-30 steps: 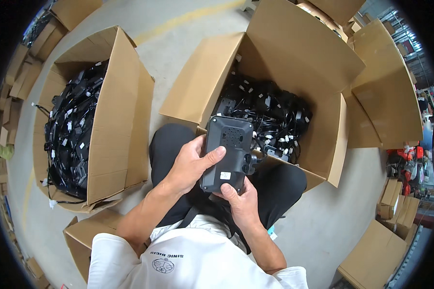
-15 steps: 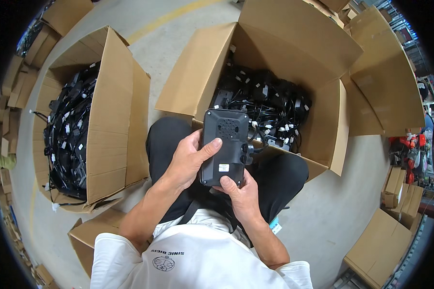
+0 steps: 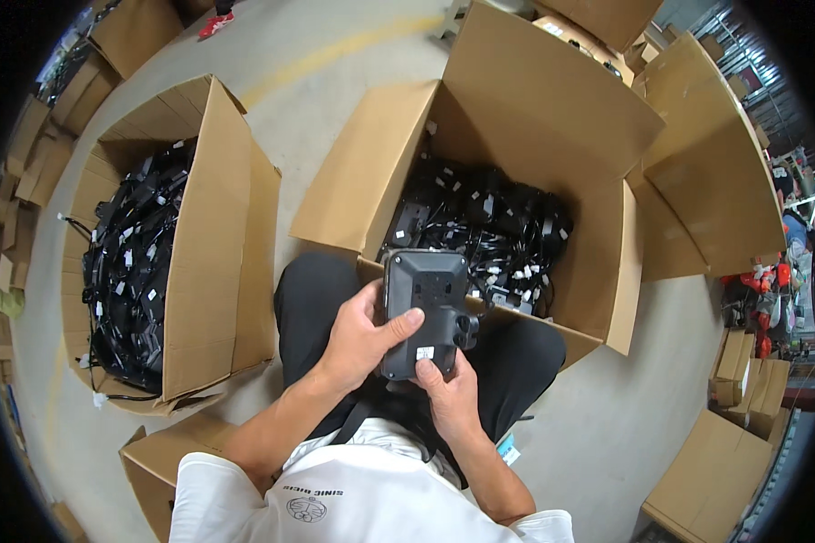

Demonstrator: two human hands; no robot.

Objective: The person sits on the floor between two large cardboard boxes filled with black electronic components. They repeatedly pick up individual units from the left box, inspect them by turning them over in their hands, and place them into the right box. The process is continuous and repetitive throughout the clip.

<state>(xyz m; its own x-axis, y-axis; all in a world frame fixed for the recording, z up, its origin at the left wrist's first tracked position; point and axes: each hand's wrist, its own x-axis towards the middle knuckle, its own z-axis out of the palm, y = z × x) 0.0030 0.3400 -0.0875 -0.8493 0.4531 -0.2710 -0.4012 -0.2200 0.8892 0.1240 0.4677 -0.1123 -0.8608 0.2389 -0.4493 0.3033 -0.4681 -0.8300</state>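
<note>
Between my two hands is a black plastic device housing [image 3: 426,294], roughly rectangular, with corner screws, a small white label and a clamp-like bump on its right side. My left hand [image 3: 360,337] grips its left edge, thumb lying across the face. At the lower right corner, my right hand [image 3: 447,389] holds it with the thumb near the label. The housing is over my lap, in front of an open cardboard box [image 3: 362,167]. Inside that box lie many black units with cables and white connectors [image 3: 489,213].
To the left stands another open cardboard box [image 3: 210,244], filled with black cabled parts [image 3: 136,262]. A smaller carton [image 3: 177,452] sits at the lower left. More cartons [image 3: 711,471] are stacked at the right. A red shoe [image 3: 215,24] of another person shows at the far top left.
The view has tilted upward, so boxes and hands appear lower. Both hands still hold the housing, its face slightly tipped. My right thumb now touches the label's edge. A red shoe has appeared.
</note>
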